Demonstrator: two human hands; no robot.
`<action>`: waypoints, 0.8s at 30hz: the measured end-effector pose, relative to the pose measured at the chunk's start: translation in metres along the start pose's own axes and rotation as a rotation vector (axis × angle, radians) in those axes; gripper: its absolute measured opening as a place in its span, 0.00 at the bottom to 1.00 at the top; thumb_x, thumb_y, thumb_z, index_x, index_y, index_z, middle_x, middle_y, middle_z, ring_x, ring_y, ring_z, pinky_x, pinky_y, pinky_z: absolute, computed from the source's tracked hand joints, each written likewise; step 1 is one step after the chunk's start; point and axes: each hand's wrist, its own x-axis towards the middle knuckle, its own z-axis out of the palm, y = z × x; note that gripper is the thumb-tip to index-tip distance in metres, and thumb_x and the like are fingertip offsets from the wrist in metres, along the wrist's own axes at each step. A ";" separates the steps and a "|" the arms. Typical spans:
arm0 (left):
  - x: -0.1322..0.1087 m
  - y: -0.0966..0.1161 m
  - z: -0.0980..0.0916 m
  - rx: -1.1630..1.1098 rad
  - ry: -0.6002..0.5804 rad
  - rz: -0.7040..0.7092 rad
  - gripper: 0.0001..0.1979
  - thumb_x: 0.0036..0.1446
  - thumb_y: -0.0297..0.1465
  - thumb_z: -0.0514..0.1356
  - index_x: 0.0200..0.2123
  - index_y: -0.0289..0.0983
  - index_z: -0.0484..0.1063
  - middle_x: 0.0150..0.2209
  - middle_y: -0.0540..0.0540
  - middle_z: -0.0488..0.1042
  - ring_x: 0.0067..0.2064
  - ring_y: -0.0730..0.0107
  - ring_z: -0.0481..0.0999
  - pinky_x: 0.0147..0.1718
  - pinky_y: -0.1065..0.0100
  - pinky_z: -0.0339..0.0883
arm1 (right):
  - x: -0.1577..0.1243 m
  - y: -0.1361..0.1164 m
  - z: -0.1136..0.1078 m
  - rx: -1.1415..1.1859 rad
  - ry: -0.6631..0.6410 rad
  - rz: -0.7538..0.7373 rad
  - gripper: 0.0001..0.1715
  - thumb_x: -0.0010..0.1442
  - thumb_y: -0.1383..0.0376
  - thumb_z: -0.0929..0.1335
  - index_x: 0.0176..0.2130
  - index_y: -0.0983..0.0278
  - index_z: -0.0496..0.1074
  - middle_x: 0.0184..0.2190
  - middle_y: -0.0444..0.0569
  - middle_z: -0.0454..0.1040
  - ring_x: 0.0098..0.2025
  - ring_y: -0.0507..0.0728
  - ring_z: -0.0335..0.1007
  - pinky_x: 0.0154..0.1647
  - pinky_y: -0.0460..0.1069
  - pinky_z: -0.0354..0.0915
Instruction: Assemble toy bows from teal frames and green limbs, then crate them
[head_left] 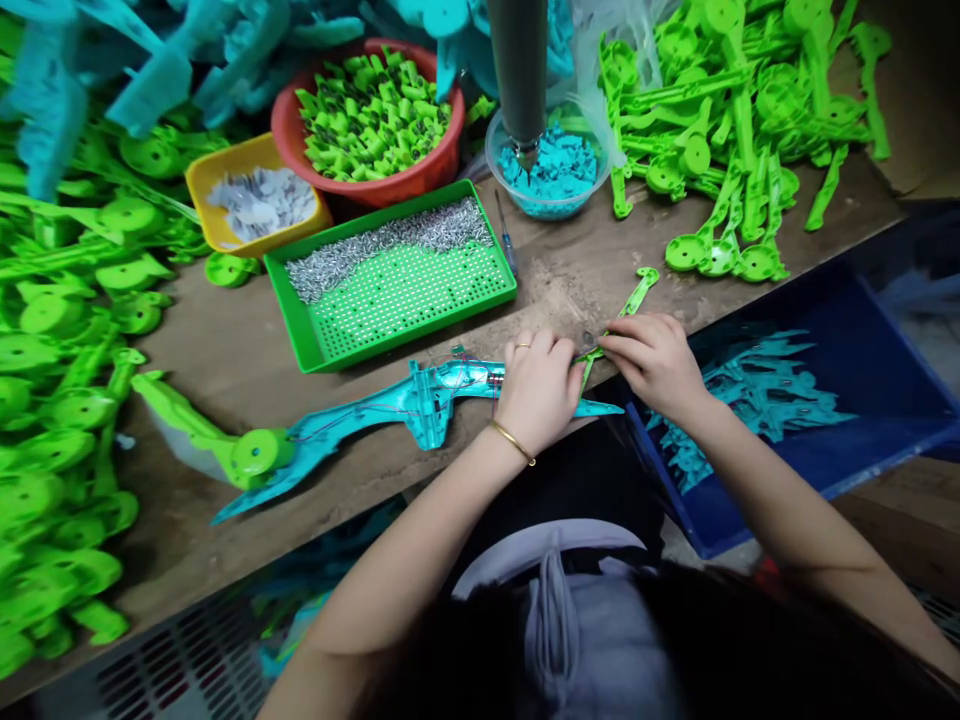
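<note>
The person's left hand (536, 385) lay on top of the long teal shell (420, 400). Its fingers were bent over the shell and held it down on the desk (225, 350). The right hand (652, 360) was almost closed. Its fingertips pinched the near end of a thin green stick (636, 293). The far end of the stick pointed away across the desk. The two hands were just beside each other, and the stick's near end met the shell between them. Something small and shiny showed there, but it was too tiny to tell what it was.

The shell lay along the near edge of the desk. A round green wheel part (255, 452) sat at its left end. Behind it stood a green tray (405, 295) with little silver pins (375, 250) heaped at the back. A red bowl (390, 185) of green bits and a yellow box (225, 170) stood farther back. A blue bin (862, 400) with more teal shells sat low on the right.

To do this step well, I think the left hand should keep the shell flat so it cannot slide. The right hand should hold the stick close to its near end and line it up slowly. A soft push is best, because thin plastic can bend or snap.
</note>
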 end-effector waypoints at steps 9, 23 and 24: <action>-0.003 0.000 0.002 0.147 0.045 0.219 0.11 0.65 0.28 0.51 0.38 0.37 0.74 0.36 0.43 0.74 0.41 0.58 0.68 0.41 0.58 0.58 | 0.003 0.003 0.001 0.006 -0.062 -0.034 0.12 0.65 0.66 0.63 0.42 0.60 0.75 0.45 0.50 0.76 0.55 0.58 0.67 0.59 0.57 0.57; -0.006 -0.002 -0.009 0.119 -0.056 0.164 0.12 0.64 0.27 0.51 0.41 0.36 0.74 0.38 0.41 0.73 0.42 0.56 0.67 0.40 0.58 0.58 | 0.001 0.006 -0.004 -0.082 -0.182 -0.113 0.15 0.64 0.69 0.60 0.44 0.59 0.74 0.49 0.52 0.74 0.59 0.61 0.62 0.62 0.64 0.55; -0.005 -0.002 -0.010 0.124 -0.082 0.168 0.12 0.63 0.26 0.51 0.41 0.36 0.75 0.38 0.41 0.73 0.42 0.55 0.67 0.40 0.57 0.58 | 0.002 0.005 -0.005 -0.070 -0.202 -0.112 0.15 0.64 0.69 0.61 0.45 0.59 0.74 0.50 0.52 0.73 0.60 0.62 0.62 0.62 0.65 0.54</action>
